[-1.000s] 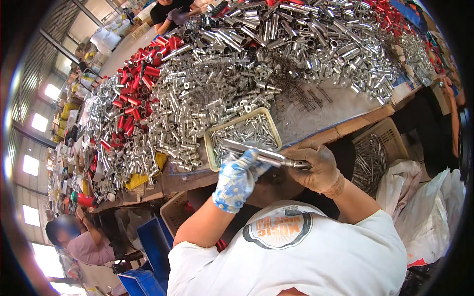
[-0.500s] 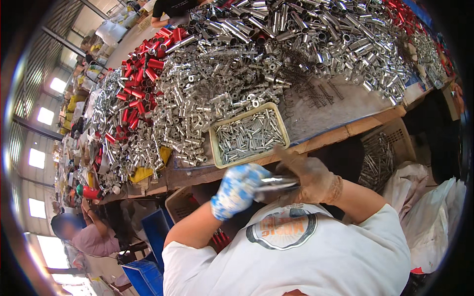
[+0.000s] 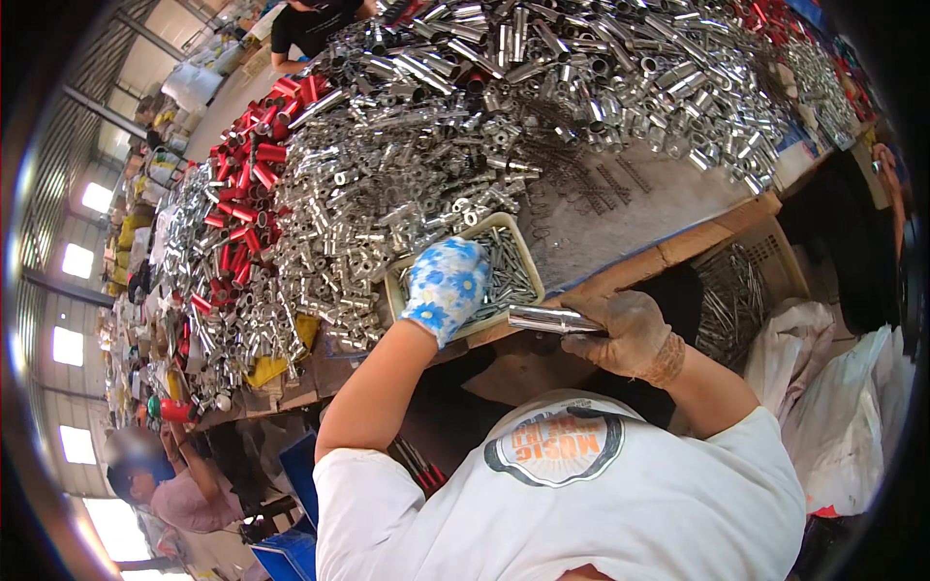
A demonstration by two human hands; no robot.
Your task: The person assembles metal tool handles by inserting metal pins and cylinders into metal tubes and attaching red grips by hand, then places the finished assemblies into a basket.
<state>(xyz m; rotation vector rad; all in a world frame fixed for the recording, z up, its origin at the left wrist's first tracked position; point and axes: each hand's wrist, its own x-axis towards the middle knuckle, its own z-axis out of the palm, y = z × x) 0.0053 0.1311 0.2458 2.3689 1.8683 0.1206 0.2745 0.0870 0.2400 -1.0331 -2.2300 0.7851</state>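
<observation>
My left hand (image 3: 449,282), in a white glove with blue flowers, reaches down into a cream plastic tray (image 3: 532,273) at the table's front edge. Short silver metal pins (image 3: 506,269) fill the tray around it. Its fingers point down among the pins, so their tips and anything between them are hidden. My right hand (image 3: 630,334), in a worn brownish glove, is closed round one end of a shiny chrome tube (image 3: 542,320). The tube lies level and points left, just in front of the tray's near right corner.
Silver metal fittings (image 3: 358,213), red tubes (image 3: 254,174), chrome tubes (image 3: 668,73) and dark springs (image 3: 605,184) are heaped on the table. A crate of metal rods (image 3: 741,290) stands below its edge, near white sacks (image 3: 833,416). Two people work nearby, at lower left and at the top.
My left hand has let go of the chrome tube and moved forward into the tray. My right hand keeps the tube, moved slightly right, and the whole view has shifted a little.
</observation>
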